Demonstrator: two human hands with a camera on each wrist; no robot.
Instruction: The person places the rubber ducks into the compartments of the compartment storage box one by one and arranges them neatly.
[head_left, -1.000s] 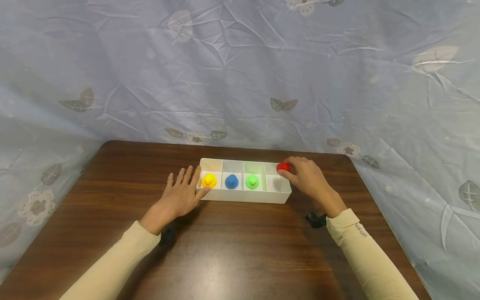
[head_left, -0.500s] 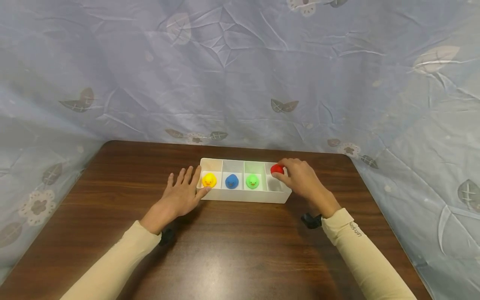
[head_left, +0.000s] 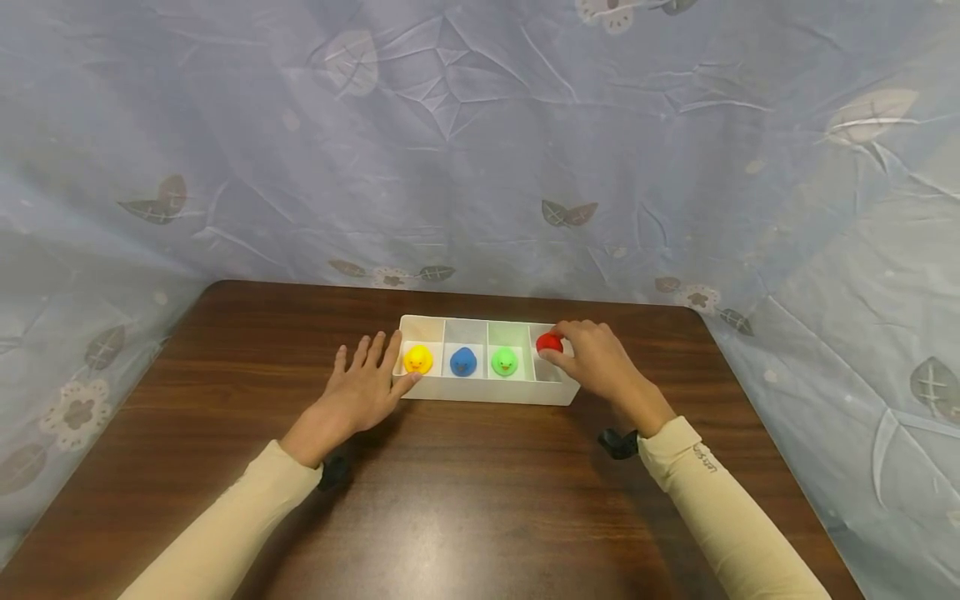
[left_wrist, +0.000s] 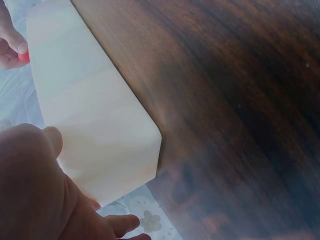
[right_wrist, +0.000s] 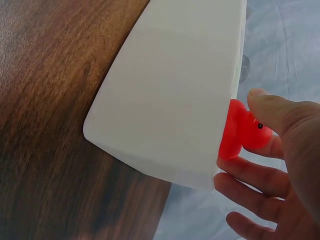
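A white box (head_left: pixel 487 392) with a row of compartments stands on the table. From left to right it holds a yellow rubber duck (head_left: pixel 417 360), a blue rubber duck (head_left: pixel 463 362) and a green rubber duck (head_left: pixel 505 362). My right hand (head_left: pixel 602 357) pinches a red rubber duck (head_left: pixel 549 343) by its head, between thumb and forefinger, at the rightmost compartment. In the right wrist view, the box wall (right_wrist: pixel 170 100) hides part of the red duck (right_wrist: pixel 232 131). Fingers spread, my left hand (head_left: pixel 352 402) touches the box's left end, its thumb at the front rim.
The brown wooden table (head_left: pixel 450 492) extends around the box. A grey-blue patterned cloth (head_left: pixel 480 167) hangs behind the table and along both sides. Dark wrist devices, such as the one under the right wrist (head_left: pixel 618 443), sit beneath the sleeves.
My right hand has moved left and slightly down with the red duck, from the box's right end into the rightmost compartment's opening. The left hand has stayed in place.
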